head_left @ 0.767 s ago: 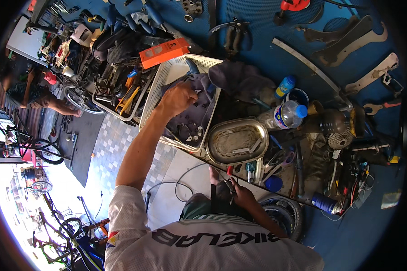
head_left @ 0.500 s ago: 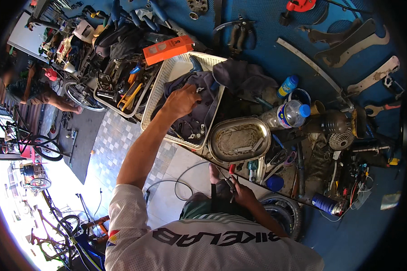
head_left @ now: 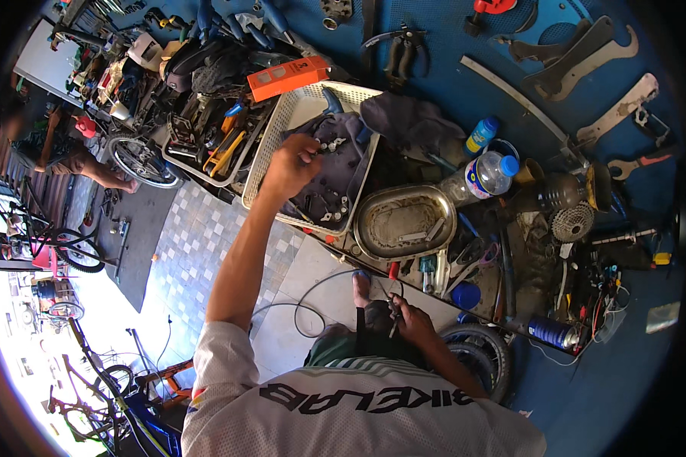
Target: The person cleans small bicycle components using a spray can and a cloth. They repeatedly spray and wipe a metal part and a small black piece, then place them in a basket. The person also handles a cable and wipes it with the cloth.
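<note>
My left hand (head_left: 291, 167) reaches over a white plastic basket (head_left: 258, 177). Its fingers are curled together at the tips, and whatever they pinch is too small to make out. Right beside the fingertips, small silver metal parts (head_left: 331, 144) rest on a dark cloth (head_left: 335, 171) lining the basket. More small bolts and fittings (head_left: 335, 209) lie at the basket's near end. Low in front of my body, my right hand (head_left: 415, 323) is closed around a slim dark metal tool (head_left: 394, 311), its kind unclear. A thin dark hose (head_left: 301, 307) loops nearby.
An oval metal tray (head_left: 366, 242) with small pale pieces stands right of the basket, by a clear plastic bottle (head_left: 480, 179). An orange box (head_left: 288, 78) sits at the basket's far rim. A tool bin (head_left: 219, 141) lies left. Bicycle wheels (head_left: 476, 346) stand below the bench edge.
My left hand has drawn back slightly toward the basket's left side, uncovering the small silver parts. My right hand still holds the tool, and the view has shifted a little.
</note>
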The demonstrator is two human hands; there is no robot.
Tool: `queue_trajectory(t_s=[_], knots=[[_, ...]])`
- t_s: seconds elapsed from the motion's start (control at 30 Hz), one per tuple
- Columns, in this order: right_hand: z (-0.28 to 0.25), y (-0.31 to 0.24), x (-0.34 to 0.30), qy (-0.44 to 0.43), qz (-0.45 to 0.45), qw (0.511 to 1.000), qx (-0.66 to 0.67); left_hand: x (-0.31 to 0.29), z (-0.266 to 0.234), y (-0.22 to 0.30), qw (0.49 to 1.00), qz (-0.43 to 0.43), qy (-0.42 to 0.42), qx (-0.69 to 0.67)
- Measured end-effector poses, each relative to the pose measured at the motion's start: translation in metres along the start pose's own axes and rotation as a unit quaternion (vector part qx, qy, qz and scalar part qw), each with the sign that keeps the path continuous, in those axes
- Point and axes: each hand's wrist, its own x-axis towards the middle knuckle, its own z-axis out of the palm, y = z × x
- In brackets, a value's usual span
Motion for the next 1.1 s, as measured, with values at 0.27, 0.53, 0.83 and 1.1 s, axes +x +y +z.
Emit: queue_trajectory(t_s=[0.27,0.53,0.83,1.1], knots=[[0.024,0.014,0.007,0.146,-0.042,0.98,0.127,-0.129,-0.049,0.069,0.92,-0.109,0.103,-0.361],[0.045,0.007,0.05,0.197,-0.085,0.913,0.346,-0.263,-0.08,0.163,0.903,-0.047,0.166,-0.394],[0.066,0.038,0.082,0.235,-0.035,0.909,0.344,-0.401,-0.12,0.212,0.904,0.032,0.243,-0.35],[0.059,0.018,0.041,0.29,0.07,0.951,-0.081,-0.5,-0.131,0.247,0.892,-0.005,0.291,-0.346]])
